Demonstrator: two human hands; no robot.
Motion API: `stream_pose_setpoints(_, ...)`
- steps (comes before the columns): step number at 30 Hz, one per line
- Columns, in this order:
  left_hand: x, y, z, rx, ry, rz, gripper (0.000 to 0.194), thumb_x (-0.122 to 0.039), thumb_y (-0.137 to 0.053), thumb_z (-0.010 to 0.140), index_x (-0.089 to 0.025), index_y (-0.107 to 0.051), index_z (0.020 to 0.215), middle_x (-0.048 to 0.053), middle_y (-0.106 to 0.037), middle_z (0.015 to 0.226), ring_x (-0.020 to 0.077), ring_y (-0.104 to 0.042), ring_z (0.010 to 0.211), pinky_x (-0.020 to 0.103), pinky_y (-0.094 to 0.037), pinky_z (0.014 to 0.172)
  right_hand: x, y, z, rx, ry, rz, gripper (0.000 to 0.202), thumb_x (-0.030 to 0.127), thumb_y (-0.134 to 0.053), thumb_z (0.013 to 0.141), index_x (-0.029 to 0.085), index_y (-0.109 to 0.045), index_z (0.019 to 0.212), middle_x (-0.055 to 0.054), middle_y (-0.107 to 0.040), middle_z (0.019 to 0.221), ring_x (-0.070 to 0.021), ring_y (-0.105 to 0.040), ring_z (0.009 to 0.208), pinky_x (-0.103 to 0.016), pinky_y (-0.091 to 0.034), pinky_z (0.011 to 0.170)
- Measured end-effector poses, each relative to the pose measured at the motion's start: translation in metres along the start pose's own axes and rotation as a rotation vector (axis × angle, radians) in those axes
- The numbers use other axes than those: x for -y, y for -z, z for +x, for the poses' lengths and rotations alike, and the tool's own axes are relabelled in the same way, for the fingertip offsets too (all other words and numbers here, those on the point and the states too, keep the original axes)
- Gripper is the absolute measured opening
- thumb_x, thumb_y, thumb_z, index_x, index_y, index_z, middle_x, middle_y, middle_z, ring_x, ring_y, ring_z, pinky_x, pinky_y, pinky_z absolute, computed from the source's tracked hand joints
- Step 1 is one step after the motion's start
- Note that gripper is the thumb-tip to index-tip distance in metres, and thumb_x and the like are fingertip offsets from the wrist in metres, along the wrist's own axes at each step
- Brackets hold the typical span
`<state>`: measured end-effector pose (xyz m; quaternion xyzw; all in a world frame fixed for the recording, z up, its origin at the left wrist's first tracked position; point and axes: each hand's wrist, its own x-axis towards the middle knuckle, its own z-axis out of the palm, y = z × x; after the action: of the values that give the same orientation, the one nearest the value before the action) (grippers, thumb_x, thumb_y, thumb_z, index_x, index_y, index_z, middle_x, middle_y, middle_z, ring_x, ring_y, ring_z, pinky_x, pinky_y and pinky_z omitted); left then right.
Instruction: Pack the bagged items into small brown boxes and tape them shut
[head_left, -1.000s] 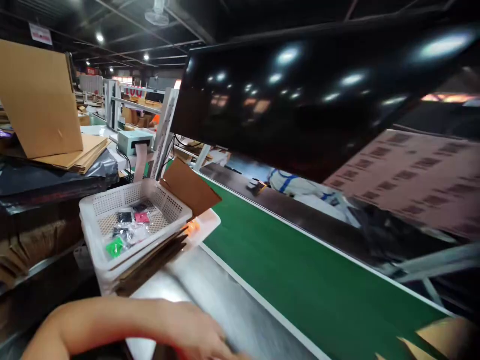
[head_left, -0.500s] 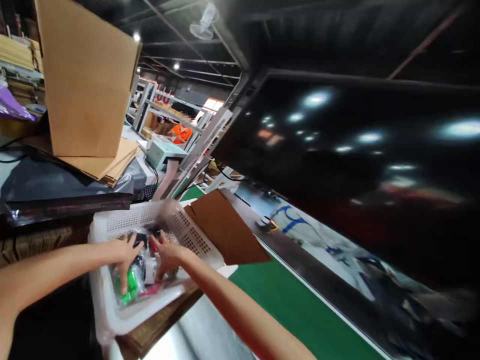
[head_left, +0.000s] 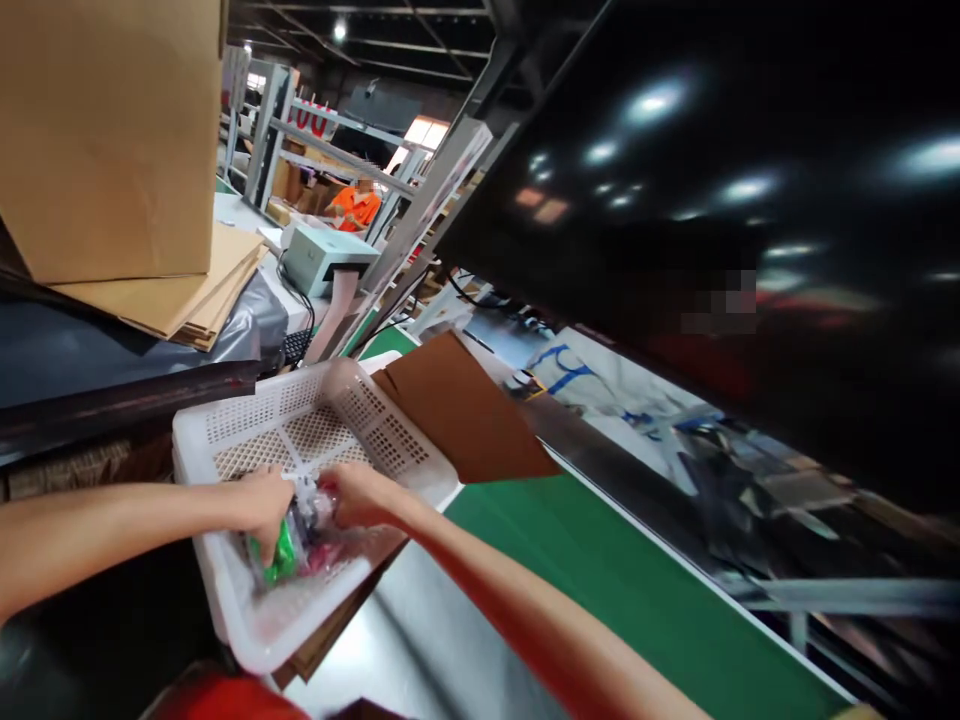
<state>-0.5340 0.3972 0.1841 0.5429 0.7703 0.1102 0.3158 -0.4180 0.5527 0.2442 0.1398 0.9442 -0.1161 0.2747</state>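
Both my hands reach into a white perforated plastic basket (head_left: pixel 259 640). My left hand (head_left: pixel 268 505) is closed around the left side of a clump of clear plastic bags; a bright green bagged item (head_left: pixel 283 555) shows just below its fingers. On the other side of the clump, my right hand (head_left: pixel 358 493) has its fingers curled in against the clear bags (head_left: pixel 319 505). Dark, white and pink contents show through the film, but their kind cannot be made out. The bags sit at the near end of the basket, and its far mesh floor is bare.
A brown cardboard flap (head_left: pixel 465 410) leans beside the basket, over a green work surface (head_left: pixel 577 560). A large dark screen (head_left: pixel 675 200) fills the right. Tall cardboard box (head_left: pixel 112 140) and flat sheets (head_left: pixel 202 290) stand at left. Behind are a pale label printer (head_left: pixel 326 260) and a person in orange (head_left: pixel 354 207).
My spread fingers have closed on the bags from both sides. The bags have been gathered toward the near end, uncovering the far mesh floor. The view has shifted slightly.
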Motion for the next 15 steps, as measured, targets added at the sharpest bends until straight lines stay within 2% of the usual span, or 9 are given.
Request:
stream_pose_setpoints(2, -0.005, 0.006, -0.006, -0.002, 0.018, 0.11, 0.074, -0.02, -0.1, 0.028, -0.016, -0.076, 0.098, 0.021, -0.064, 0.141, 0.0526, -0.061, 0.128, 0.058, -0.058, 0.101, -0.005, 0.016, -0.011, -0.062, -0.007, 0.048, 0.024, 0.016, -0.073, 0.062, 0.021, -0.074, 0.086, 0.003, -0.067, 0.075, -0.0151, -0.057, 0.07, -0.025, -0.033, 0.059)
stream_pose_setpoints(3, -0.008, 0.009, -0.009, 0.02, 0.013, 0.162, 0.069, -0.022, -0.099, 0.032, -0.017, -0.076, 0.097, 0.021, -0.066, 0.139, 0.0508, -0.062, 0.127, 0.057, -0.059, 0.099, -0.008, 0.023, -0.016, -0.1, -0.013, 0.092, 0.025, 0.017, -0.072, 0.062, 0.021, -0.074, 0.087, 0.003, -0.066, 0.075, -0.0149, -0.056, 0.07, -0.026, -0.033, 0.059)
stream_pose_setpoints(7, -0.011, 0.03, -0.022, 0.09, -0.008, 0.197, 0.051, -0.032, -0.095, 0.044, -0.022, -0.075, 0.089, 0.01, -0.078, 0.098, 0.0399, -0.073, 0.1, 0.048, -0.061, 0.086, -0.023, 0.042, -0.03, -0.297, -0.069, 0.296, 0.026, 0.022, -0.072, 0.061, 0.02, -0.071, 0.087, 0.004, -0.062, 0.073, -0.0139, -0.052, 0.067, -0.026, -0.033, 0.059)
stream_pose_setpoints(10, -0.002, 0.05, -0.032, 0.07, 0.01, 0.16, 0.05, -0.035, -0.093, 0.049, -0.025, -0.074, 0.094, 0.006, -0.079, 0.096, 0.0354, -0.074, 0.095, 0.04, -0.058, 0.08, -0.033, 0.045, -0.039, -0.378, -0.06, 0.557, 0.035, 0.025, -0.075, 0.057, 0.02, -0.069, 0.091, 0.004, -0.063, 0.077, -0.0148, -0.054, 0.071, -0.025, -0.039, 0.062)
stream_pose_setpoints(12, 0.009, 0.062, -0.038, 0.007, 0.025, 0.101, 0.048, -0.036, -0.091, 0.052, -0.024, -0.073, 0.095, 0.006, -0.079, 0.099, 0.0342, -0.074, 0.095, 0.037, -0.055, 0.077, -0.036, 0.042, -0.044, -0.312, -0.021, 0.804, 0.038, 0.027, -0.075, 0.054, 0.021, -0.068, 0.091, 0.004, -0.065, 0.079, -0.0155, -0.057, 0.073, -0.025, -0.044, 0.065)
stream_pose_setpoints(15, 0.028, 0.074, -0.046, -0.133, 0.05, 0.003, 0.045, -0.039, -0.088, 0.055, -0.023, -0.07, 0.092, 0.005, -0.077, 0.095, 0.031, -0.073, 0.091, 0.033, -0.051, 0.071, -0.026, 0.035, -0.045, -0.08, 0.026, 1.026, 0.026, 0.031, -0.071, 0.056, 0.02, -0.066, 0.079, 0.003, -0.066, 0.073, -0.0165, -0.061, 0.071, -0.027, -0.05, 0.065)
